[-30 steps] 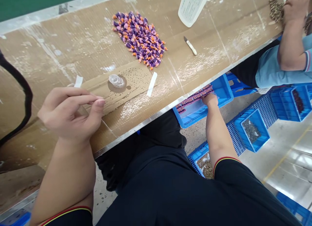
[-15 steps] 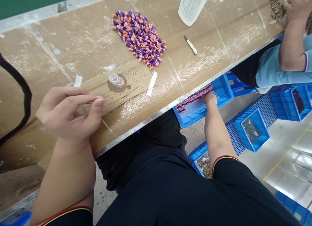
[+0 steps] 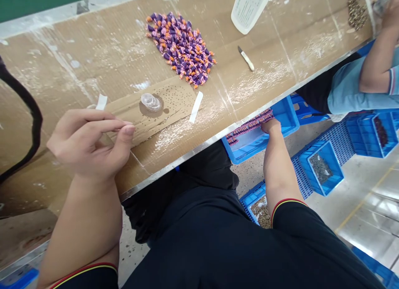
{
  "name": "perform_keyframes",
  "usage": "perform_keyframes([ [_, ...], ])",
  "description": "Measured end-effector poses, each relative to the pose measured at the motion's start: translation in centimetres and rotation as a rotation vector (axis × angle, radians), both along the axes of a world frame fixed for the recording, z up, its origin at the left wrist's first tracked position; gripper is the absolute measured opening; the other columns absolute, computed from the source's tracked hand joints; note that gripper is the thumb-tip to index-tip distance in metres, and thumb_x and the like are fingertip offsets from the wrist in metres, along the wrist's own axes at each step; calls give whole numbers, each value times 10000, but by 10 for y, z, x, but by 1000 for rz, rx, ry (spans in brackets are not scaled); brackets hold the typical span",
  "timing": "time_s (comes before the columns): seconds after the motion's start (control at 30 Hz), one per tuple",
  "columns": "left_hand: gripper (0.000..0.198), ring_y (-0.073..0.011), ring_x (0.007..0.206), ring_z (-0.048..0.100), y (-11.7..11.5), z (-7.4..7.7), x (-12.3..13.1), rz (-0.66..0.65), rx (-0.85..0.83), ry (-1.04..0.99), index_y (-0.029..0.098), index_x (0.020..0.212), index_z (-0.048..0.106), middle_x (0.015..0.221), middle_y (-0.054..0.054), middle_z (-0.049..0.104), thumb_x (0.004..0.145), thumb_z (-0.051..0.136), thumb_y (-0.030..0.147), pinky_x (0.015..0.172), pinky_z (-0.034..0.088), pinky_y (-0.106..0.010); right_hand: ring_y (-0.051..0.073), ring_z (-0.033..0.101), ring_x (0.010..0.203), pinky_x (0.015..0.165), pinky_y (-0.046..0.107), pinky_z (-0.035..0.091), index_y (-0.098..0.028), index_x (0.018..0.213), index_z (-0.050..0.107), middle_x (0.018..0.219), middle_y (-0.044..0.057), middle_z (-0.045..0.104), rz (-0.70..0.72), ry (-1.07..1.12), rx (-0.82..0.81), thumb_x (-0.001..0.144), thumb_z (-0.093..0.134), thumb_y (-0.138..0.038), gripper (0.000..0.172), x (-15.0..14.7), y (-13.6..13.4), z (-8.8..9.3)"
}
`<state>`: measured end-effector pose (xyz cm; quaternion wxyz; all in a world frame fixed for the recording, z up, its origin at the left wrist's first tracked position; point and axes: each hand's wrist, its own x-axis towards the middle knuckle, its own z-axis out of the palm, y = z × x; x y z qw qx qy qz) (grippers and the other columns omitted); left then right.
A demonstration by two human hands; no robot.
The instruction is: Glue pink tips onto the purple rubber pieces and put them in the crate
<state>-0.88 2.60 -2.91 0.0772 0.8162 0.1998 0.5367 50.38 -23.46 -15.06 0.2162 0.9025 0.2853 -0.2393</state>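
Note:
My left hand (image 3: 93,143) is raised over the near left of the table, thumb and fingertips pinched together. Whatever the pinch holds, if anything, is too small to see. Just beyond it is a cardboard strip (image 3: 183,95) covered in dark specks, with a small clear plastic cup or stack of discs (image 3: 151,102) on a wet-looking patch. My right hand (image 3: 270,126) reaches down into a blue bin (image 3: 288,114) below the table edge, against rows of small purple-and-pink pieces (image 3: 247,126). Its fingers are hidden there.
A pile of purple, pink and orange figurine-like pieces (image 3: 182,48) lies on the table. Beyond are a small knife (image 3: 246,58) and a white plastic container (image 3: 249,10). A black cable (image 3: 34,110) curves at left. A co-worker's arm (image 3: 375,68) is at right, above blue bins (image 3: 322,166).
My right hand has shifted slightly right within the bin. My left hand keeps its pinch almost in place. The co-worker's hand has moved away from the small brown pile.

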Motion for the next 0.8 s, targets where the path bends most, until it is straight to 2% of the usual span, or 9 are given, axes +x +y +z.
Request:
perform_keyframes([
  [0.1,176,-173,691,703,0,0,0,-11,-7,4,214,835,794,731,-23,733,863,836,383,644,503,-290,374,763,1338,1104,447,631,-53,1440,775,1275,273,831,-78,-37,-44,1134,501,-402,539,-2,3,-3],
  [0.2,173,-172,692,703,0,1,1,-31,-12,-9,201,839,797,733,-29,739,851,855,363,643,498,-281,362,744,1378,1119,428,614,-60,1475,756,1414,283,789,-82,-35,-43,1110,563,-371,517,-5,5,-4],
  [0.33,162,-169,690,704,0,2,-1,-29,-15,-14,208,844,808,734,-27,740,856,854,363,636,491,-276,325,720,1433,1175,465,592,-128,1571,688,1584,228,711,-72,-26,-38,1147,553,-334,490,-8,6,-3],
  [0.47,164,-186,676,706,1,0,-2,-15,-21,-13,219,832,823,724,-38,749,823,849,381,618,500,-294,294,714,1444,1220,507,576,-174,1531,703,1582,171,721,-71,-21,-46,1157,608,-357,427,-9,5,-2],
  [0.63,389,-205,648,621,1,-5,-3,165,-256,41,253,653,753,622,-43,651,692,791,638,667,556,-391,296,732,1402,1217,531,583,-171,1459,737,1504,162,758,-67,-18,-48,1135,682,-405,403,-9,6,-3],
  [0.7,411,-212,664,612,2,-6,-4,188,-309,52,259,633,732,625,-46,639,669,785,665,708,585,-425,283,738,1377,1210,532,587,-200,1420,752,1486,132,766,-63,-14,-48,1124,705,-419,371,-9,7,-4],
  [0.8,426,-207,665,616,1,-6,-5,192,-303,59,257,632,721,621,-40,634,690,791,673,736,606,-436,279,737,1361,1204,532,592,-196,1370,765,1470,128,764,-57,-3,-40,1108,739,-416,343,-7,6,-6],
])
